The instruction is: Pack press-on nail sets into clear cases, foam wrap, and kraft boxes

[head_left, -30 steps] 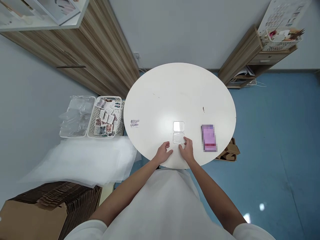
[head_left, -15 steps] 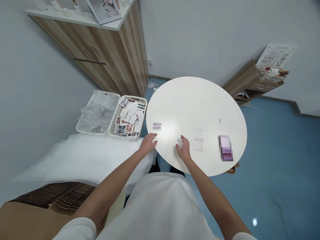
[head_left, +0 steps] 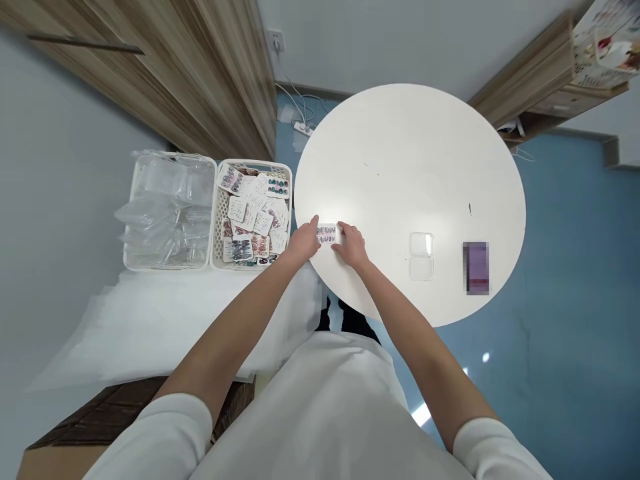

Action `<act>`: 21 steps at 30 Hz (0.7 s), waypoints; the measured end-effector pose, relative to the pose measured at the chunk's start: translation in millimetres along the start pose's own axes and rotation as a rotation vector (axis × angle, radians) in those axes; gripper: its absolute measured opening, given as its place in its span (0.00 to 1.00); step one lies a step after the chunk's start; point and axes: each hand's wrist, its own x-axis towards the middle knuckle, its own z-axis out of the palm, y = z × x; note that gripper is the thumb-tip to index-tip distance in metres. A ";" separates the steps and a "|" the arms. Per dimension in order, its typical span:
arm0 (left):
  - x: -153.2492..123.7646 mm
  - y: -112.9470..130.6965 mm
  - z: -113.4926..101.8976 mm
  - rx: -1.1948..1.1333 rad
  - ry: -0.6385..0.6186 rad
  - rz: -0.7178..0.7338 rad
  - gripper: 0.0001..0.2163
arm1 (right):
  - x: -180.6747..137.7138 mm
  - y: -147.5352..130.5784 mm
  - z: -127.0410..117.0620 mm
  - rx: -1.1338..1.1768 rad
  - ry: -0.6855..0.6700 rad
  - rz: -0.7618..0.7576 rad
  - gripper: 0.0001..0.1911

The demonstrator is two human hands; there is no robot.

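A small card of coloured press-on nails (head_left: 327, 233) lies near the left edge of the round white table (head_left: 410, 153). My left hand (head_left: 305, 240) touches its left end and my right hand (head_left: 351, 245) its right end, fingers curled around the card's edges. An open clear plastic case (head_left: 421, 255) lies on the table to the right, away from both hands.
A purple, blurred flat object (head_left: 476, 267) lies near the table's right edge. Left of the table stand a white basket of nail cards (head_left: 253, 215) and a bin of clear plastic cases (head_left: 165, 210). White foam sheets (head_left: 165, 320) and a cardboard box (head_left: 110, 413) sit at lower left.
Both hands left the clear case and moved left across the table to the nail card, which they now hold at its ends. The camera view swung left and down.
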 end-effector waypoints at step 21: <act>-7.2 4.5 8.4 -0.214 0.080 -0.073 0.26 | 12.6 -3.1 6.6 -0.022 -0.042 0.104 0.32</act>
